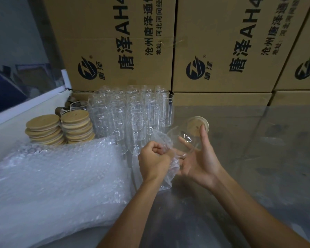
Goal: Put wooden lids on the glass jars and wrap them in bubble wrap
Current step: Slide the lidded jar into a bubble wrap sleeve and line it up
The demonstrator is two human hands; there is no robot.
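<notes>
Item 1, nearest: my left hand point(153, 162), fingers clenched on a bubble wrap sheet point(169, 169) that trails down toward the counter point(258, 158).
Item 2: my right hand point(200, 159), palm up, thumb braced on the lidded jar point(183, 138), which lies tilted in it above the counter.
Risk: the glass is smooth and only lightly cradled; a hard tug on the wrap could roll it off my palm, or loosen the wooden lid point(198, 127).
Condition: clear glass, lid seated, wrap barely started.
Item 3, left: bubble wrap stack point(57, 179).
Item 4, beyond: spare lids point(59, 128) in two piles, unlidded jars point(131, 111) upright.
Item 5, farthest: cartons point(115, 42).
</notes>
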